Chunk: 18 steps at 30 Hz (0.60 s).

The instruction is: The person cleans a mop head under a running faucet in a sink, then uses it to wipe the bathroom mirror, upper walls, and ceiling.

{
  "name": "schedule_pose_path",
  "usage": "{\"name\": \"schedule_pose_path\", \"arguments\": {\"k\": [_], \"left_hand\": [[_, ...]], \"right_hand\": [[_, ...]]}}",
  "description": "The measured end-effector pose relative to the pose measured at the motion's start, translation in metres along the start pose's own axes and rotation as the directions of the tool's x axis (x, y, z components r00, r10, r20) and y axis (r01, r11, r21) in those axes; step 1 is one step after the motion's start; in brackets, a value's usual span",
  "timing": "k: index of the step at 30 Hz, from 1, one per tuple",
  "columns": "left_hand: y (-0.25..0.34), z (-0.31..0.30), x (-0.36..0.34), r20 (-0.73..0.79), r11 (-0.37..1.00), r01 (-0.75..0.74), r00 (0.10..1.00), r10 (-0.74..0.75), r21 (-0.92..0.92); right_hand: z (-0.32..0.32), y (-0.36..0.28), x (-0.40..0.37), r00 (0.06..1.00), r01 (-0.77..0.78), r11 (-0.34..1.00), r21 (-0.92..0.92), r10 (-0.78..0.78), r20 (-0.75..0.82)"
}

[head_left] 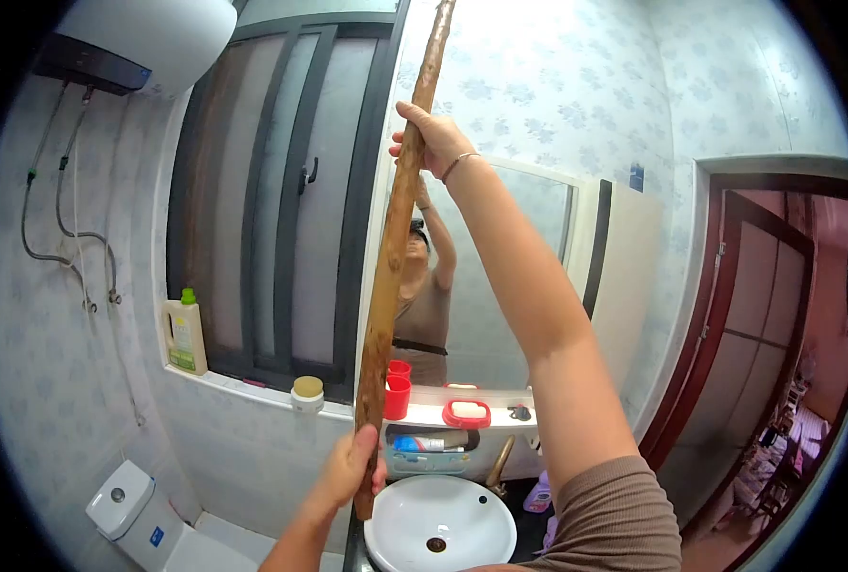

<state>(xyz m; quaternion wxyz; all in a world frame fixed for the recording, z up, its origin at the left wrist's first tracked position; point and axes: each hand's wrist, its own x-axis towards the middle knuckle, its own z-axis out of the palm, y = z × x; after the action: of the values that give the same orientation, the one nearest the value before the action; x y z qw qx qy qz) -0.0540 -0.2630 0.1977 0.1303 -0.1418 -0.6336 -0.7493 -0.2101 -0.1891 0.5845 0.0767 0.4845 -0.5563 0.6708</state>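
The brown sleeve leads up to the right hand, grasping the wooden pole high by the mirror; the left hand grasps it low; a wide, firm hold should steady it.

Right hand up high, closed round upper part of long wooden pole. Left hand grips it near the lower end, beside sink. Pole slightly tilted, top leaning right, crossing in front of mirror edge. Shelf under mirror: red cup, soap dish. Window ledge, left: green-capped bottle, jar. Toilet lower left.
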Motion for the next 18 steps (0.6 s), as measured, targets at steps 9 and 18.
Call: {"name": "schedule_pose_path", "arguments": {"k": [9, 18], "left_hand": [[0.005, 0.021, 0.064, 0.072, 0.998, -0.016, 0.997, 0.011, 0.062], [-0.065, -0.021, 0.015, 0.009, 0.995, 0.038, 0.999, -0.039, 0.096]], "right_hand": [[-0.040, -0.001, 0.020, 0.978, 0.109, 0.926, -0.362, -0.166, -0.130], [-0.019, 0.075, -0.037, 0.984, 0.138, 0.960, -0.242, -0.161, -0.079]]}}
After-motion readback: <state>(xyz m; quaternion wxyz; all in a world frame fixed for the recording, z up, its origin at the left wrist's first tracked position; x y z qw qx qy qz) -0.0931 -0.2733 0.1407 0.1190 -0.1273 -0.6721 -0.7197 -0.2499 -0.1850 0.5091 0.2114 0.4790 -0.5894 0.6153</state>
